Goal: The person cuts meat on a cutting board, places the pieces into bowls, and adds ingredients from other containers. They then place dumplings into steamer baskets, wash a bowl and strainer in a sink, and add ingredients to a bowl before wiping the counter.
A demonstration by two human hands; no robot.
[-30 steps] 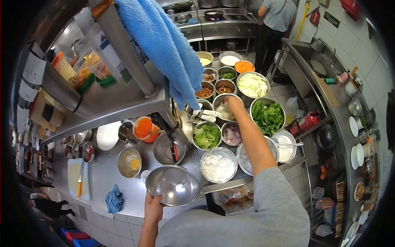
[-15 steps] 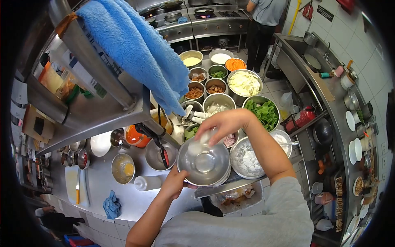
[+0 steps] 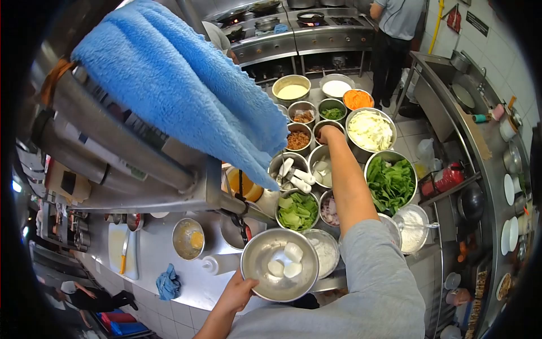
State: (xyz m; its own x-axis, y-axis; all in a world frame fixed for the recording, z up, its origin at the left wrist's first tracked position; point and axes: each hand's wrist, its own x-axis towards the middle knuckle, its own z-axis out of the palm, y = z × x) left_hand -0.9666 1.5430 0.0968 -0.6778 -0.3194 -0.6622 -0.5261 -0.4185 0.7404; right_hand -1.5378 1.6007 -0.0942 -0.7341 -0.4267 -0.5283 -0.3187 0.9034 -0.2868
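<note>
Left grip [image 3: 239, 292] pinches the bowl [image 3: 261, 251] by its rim — right grip [image 3: 332, 134], closure hidden, leaves little room inside a tub [image 3: 315, 137].

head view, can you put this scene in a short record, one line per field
left hand: left hand grips the rim of a metal bowl
bowl contents: a few white pieces
right hand: right hand reaches down into a metal pot; fingers hidden, so a grip cannot be told
beside the pot: shredded pale vegetable in a larger container
nearer the person: leafy greens in another container
left side: knife on a cutting board, blue cloth nearby
hanging above: blue towel
</note>
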